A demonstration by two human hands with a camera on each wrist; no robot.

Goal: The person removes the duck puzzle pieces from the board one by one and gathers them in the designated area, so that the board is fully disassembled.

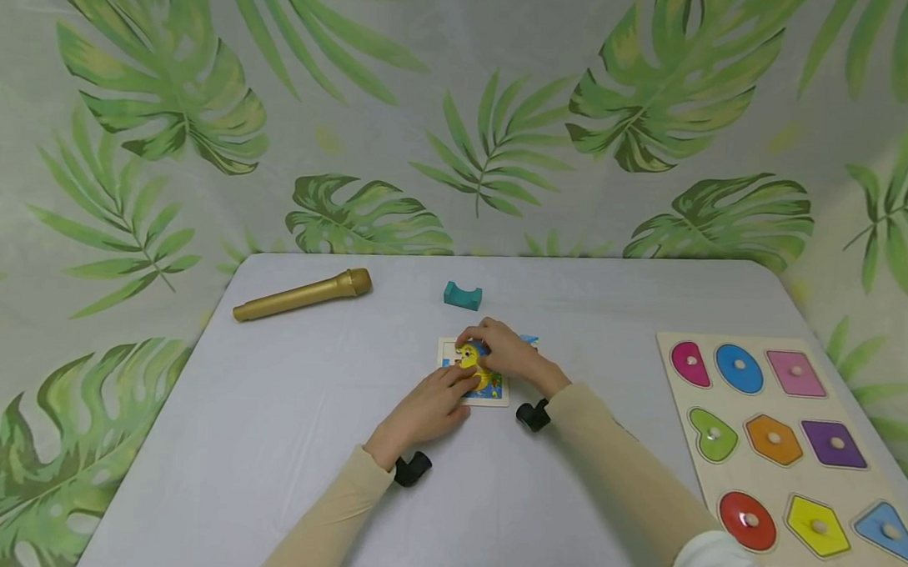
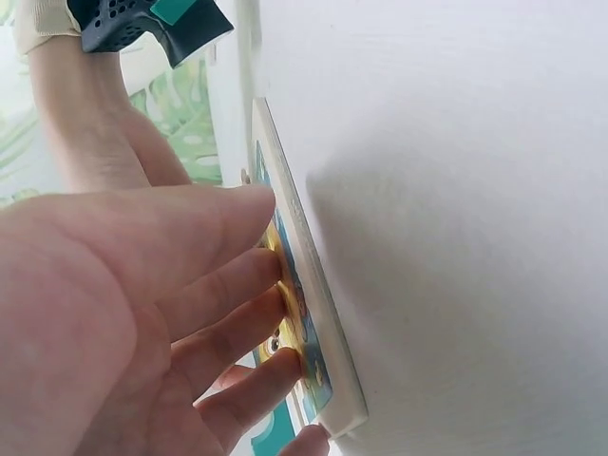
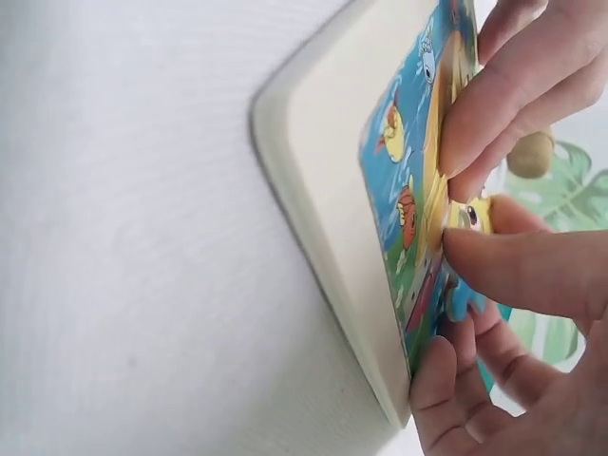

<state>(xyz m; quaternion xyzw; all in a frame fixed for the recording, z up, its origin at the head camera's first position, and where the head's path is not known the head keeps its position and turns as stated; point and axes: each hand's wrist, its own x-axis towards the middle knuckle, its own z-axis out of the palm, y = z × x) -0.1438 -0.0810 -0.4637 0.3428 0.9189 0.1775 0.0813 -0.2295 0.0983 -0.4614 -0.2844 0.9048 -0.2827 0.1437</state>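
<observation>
A small wooden jigsaw puzzle (image 1: 503, 395) with a pale rim and a sea picture lies mid-table under both hands. My right hand (image 1: 502, 349) reaches over it from the right and pinches a yellow puzzle piece (image 3: 472, 215) with an eye printed on it, between thumb and fingers. Coming from the left, my left hand (image 1: 431, 402) rests its extended fingertips on the picture's yellow part. In the left wrist view its thumb lies near the edge of the puzzle board (image 2: 309, 266). A blue puzzle piece (image 1: 529, 339) shows partly behind my right hand.
Behind the puzzle stands a teal block (image 1: 463, 296) with a curved notch. A gold microphone (image 1: 303, 295) lies at the back left. On the right lies a wooden shape board (image 1: 732, 477) with several coloured knobbed pieces, reaching the table's right edge.
</observation>
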